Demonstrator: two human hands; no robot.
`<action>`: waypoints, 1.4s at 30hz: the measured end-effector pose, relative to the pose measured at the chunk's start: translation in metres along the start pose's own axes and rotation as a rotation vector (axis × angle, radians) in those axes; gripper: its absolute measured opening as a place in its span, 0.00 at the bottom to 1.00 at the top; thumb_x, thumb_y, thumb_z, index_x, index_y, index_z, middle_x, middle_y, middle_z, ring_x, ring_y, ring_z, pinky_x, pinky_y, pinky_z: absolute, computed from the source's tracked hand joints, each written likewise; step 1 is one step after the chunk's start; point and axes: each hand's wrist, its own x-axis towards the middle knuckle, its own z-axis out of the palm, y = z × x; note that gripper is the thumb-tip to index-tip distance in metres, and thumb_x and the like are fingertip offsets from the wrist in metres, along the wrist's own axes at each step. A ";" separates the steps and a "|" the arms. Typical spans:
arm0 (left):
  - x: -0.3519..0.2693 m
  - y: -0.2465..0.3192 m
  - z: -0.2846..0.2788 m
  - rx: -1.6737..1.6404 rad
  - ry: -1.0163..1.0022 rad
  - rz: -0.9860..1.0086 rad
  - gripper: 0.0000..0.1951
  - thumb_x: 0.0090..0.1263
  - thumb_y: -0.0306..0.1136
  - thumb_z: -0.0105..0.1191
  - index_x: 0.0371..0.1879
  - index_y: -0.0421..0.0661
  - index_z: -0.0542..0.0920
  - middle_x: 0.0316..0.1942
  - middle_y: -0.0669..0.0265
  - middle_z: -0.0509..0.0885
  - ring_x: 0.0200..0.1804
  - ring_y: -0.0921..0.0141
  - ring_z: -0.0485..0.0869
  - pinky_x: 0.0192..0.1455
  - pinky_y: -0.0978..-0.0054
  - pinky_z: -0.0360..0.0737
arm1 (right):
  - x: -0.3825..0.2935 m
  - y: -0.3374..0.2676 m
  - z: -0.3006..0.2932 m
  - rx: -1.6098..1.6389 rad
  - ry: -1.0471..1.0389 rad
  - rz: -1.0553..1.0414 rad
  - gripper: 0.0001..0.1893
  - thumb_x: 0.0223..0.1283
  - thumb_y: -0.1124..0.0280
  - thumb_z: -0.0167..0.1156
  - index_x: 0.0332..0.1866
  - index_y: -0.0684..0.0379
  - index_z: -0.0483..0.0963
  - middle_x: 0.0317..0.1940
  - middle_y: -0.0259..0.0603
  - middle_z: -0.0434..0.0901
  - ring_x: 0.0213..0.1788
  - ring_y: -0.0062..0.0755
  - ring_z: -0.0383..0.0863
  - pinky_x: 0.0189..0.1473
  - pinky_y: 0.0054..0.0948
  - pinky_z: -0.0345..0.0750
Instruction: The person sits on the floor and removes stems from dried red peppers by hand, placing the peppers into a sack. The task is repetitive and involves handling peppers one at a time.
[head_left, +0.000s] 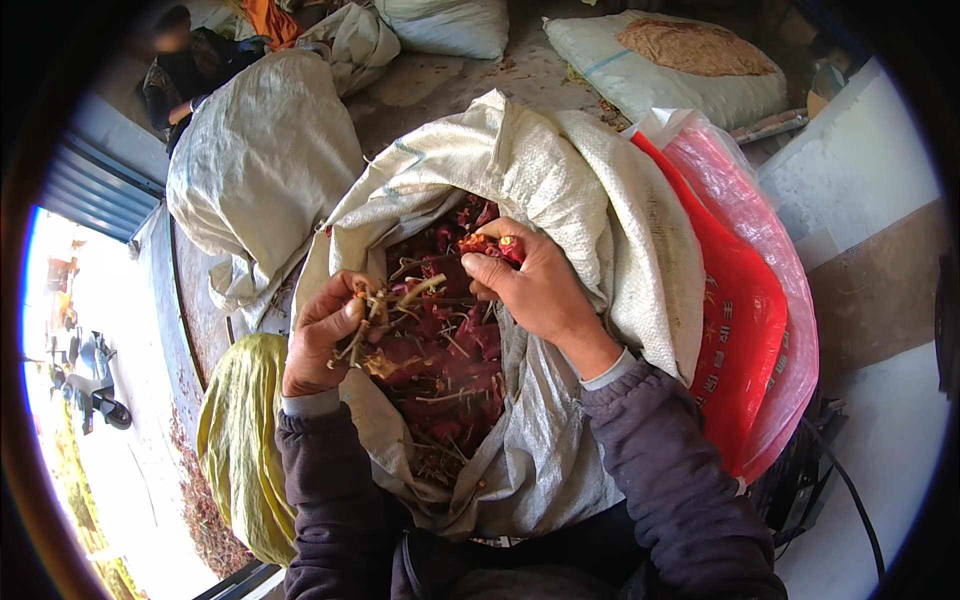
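A white woven sack stands before me with its mouth rolled open. Dried red chili peppers and loose stems fill what I see of its inside. My left hand, at the left of the opening, grips a bunch of dry brown stems. Over the far right of the opening, my right hand pinches a few red chili peppers between thumb and fingers. Thin stems stretch across the gap between my hands. The fingertips of my right hand are partly hidden.
Another full woven sack stands at the far left, beside a seated person. A yellow sack is at near left. Red printed plastic bags hang at right. Beyond lies a white sack with brown flakes on top. A scooter stands outside.
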 end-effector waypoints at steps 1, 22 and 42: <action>0.001 -0.001 -0.002 -0.052 -0.026 0.028 0.14 0.74 0.35 0.64 0.52 0.42 0.79 0.37 0.65 0.83 0.34 0.74 0.80 0.38 0.79 0.76 | -0.001 -0.001 0.000 0.073 -0.040 0.039 0.13 0.71 0.66 0.68 0.51 0.64 0.78 0.34 0.29 0.82 0.35 0.14 0.78 0.38 0.21 0.78; 0.018 -0.032 0.022 -0.289 0.240 0.128 0.14 0.81 0.31 0.51 0.62 0.41 0.75 0.50 0.62 0.86 0.46 0.71 0.86 0.44 0.73 0.86 | -0.020 0.003 0.032 -0.375 -0.075 -0.188 0.16 0.58 0.68 0.76 0.43 0.61 0.77 0.35 0.41 0.86 0.36 0.33 0.87 0.41 0.33 0.81; 0.011 0.002 -0.042 0.129 0.796 0.432 0.12 0.82 0.31 0.55 0.59 0.43 0.79 0.52 0.63 0.87 0.49 0.73 0.86 0.43 0.75 0.84 | -0.013 0.007 0.022 -0.108 -0.050 0.022 0.13 0.58 0.71 0.67 0.46 0.64 0.77 0.32 0.36 0.83 0.35 0.23 0.80 0.44 0.29 0.79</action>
